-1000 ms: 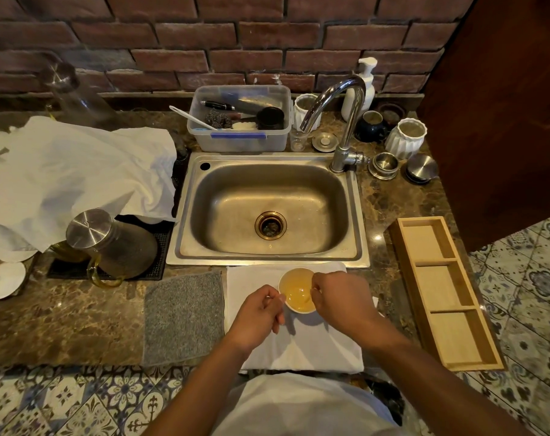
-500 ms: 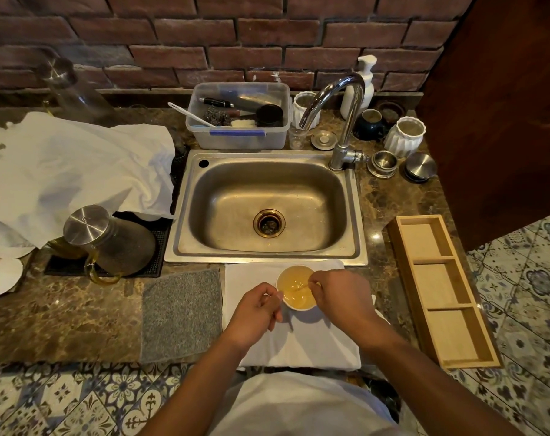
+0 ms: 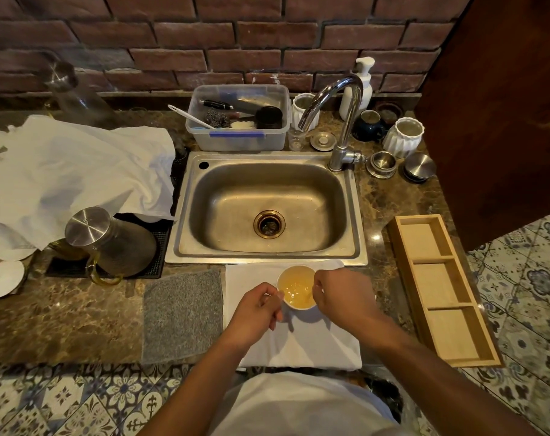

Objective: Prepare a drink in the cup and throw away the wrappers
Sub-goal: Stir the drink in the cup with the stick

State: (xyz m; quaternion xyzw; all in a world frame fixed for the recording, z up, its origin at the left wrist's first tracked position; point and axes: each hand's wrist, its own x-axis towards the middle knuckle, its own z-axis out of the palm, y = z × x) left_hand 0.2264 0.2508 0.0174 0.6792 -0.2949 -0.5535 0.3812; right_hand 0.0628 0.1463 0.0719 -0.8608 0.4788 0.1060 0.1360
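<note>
A small white cup point(image 3: 297, 289) of cloudy yellow-orange liquid stands on a folded white cloth point(image 3: 299, 344) at the counter's front edge, just before the sink. My left hand point(image 3: 256, 313) curls against the cup's left side, fingertips at the rim. My right hand point(image 3: 343, 297) is at the right rim with fingers pinched on a small pale thing that is mostly hidden. No wrapper is in view.
A steel sink point(image 3: 267, 206) with a faucet point(image 3: 346, 121) lies behind the cup. Left of the white cloth is a grey cloth point(image 3: 182, 313), then a steel-lidded glass jug point(image 3: 110, 240). A wooden divided tray point(image 3: 446, 287) sits right. A plastic tub point(image 3: 239, 140) and jars line the brick wall.
Both hands stay at the cup. My right hand's fingers shift slightly along the rim and the liquid's surface moves. The cup has not moved.
</note>
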